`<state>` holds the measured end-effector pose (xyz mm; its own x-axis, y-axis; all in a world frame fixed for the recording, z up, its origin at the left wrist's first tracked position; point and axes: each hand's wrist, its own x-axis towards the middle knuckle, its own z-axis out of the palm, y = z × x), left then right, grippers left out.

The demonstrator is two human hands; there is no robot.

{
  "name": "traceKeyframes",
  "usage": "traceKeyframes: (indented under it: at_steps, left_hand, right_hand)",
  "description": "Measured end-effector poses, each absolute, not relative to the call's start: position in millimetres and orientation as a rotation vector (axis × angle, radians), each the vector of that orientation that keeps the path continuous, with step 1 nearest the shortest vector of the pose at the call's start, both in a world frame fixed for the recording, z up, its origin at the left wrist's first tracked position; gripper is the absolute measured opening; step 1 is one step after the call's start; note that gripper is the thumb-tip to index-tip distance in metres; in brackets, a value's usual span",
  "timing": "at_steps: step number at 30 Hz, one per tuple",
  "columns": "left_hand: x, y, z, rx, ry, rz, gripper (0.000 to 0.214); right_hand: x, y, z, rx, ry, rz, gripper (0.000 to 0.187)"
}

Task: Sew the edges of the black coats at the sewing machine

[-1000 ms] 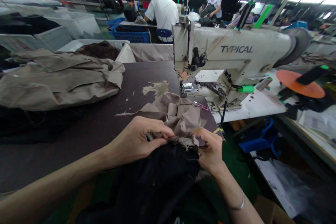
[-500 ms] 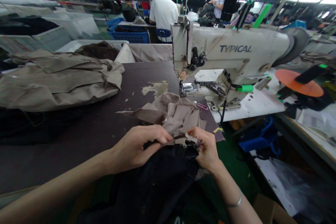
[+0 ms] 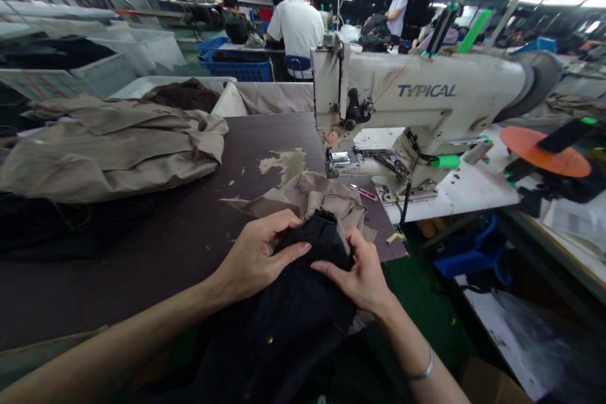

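Between my hands is a piece of black fabric (image 3: 303,290), its folded end raised toward the sewing machine. My left hand (image 3: 260,252) pinches its left side, thumb on top and fingers beneath. On the right side my right hand (image 3: 362,268) grips the same end, thumb across the top. Beige fabric (image 3: 331,192) lies bunched on the table just beyond and appears to meet the black end; the join is hidden. Ahead stands a white sewing machine (image 3: 416,88), apart from the cloth. Pink thread snips (image 3: 367,194) rest near its base.
A brown tabletop (image 3: 255,132) with a worn patch stretches to the left. Beige garments (image 3: 113,145) are piled there over dark cloth. An orange disc (image 3: 544,150) with thread stands at the right. Co-workers, one in a white shirt (image 3: 298,31), are at the back.
Both hands have shifted from the ragged beige edge onto the black fabric. Its end is now lifted and folded over, covering part of the beige cloth.
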<state>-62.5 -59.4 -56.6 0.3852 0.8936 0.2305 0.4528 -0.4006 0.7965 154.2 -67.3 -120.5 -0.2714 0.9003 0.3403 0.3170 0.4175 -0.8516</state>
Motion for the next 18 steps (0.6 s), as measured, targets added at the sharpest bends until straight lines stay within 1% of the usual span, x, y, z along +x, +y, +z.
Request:
traceKeyframes:
  at_steps: [2, 4, 7, 9, 11, 14, 15, 16, 17, 18]
  left_hand:
    - [-60, -59, -66, 1.942, 1.162, 0.957, 0.012]
    - [-57, -61, -77, 1.932, 1.174, 1.002, 0.012]
    - [-51, -66, -90, 1.997, 1.182, 1.067, 0.008]
    - [-47, -67, -96, 2.062, 1.164, 1.115, 0.003]
    - [-45, -66, -98, 2.106, 1.141, 1.144, 0.004]
    - [-46, -62, -95, 2.127, 1.115, 1.124, 0.006]
    - [-46, -61, -92, 2.139, 1.094, 1.106, 0.007]
    - [-47, -60, -90, 2.153, 1.069, 1.086, 0.008]
    - [-47, -59, -88, 2.168, 1.046, 1.07, 0.009]
    - [-47, -59, -86, 2.182, 1.029, 1.057, 0.009]
  right_hand:
    - [159, -74, -124, -1.124, -1.842, 1.05, 0.037]
    - [165, -76, -136, -1.172, -1.839, 1.188, 0.036]
    - [173, -65, -159, -1.217, -1.789, 1.18, 0.052]
    - [176, -53, -168, -1.218, -1.799, 1.118, 0.054]
    - [179, -44, -165, -1.216, -1.825, 1.102, 0.053]
    - [187, -38, -134, -1.121, -1.898, 1.151, 0.034]
    - [190, -38, -119, -1.05, -1.91, 1.18, 0.049]
    - [192, -39, -104, -0.976, -1.905, 1.212, 0.076]
    - [193, -40, -90, -0.92, -1.882, 1.241, 0.093]
    - [194, -40, -77, -0.905, -1.852, 1.243, 0.097]
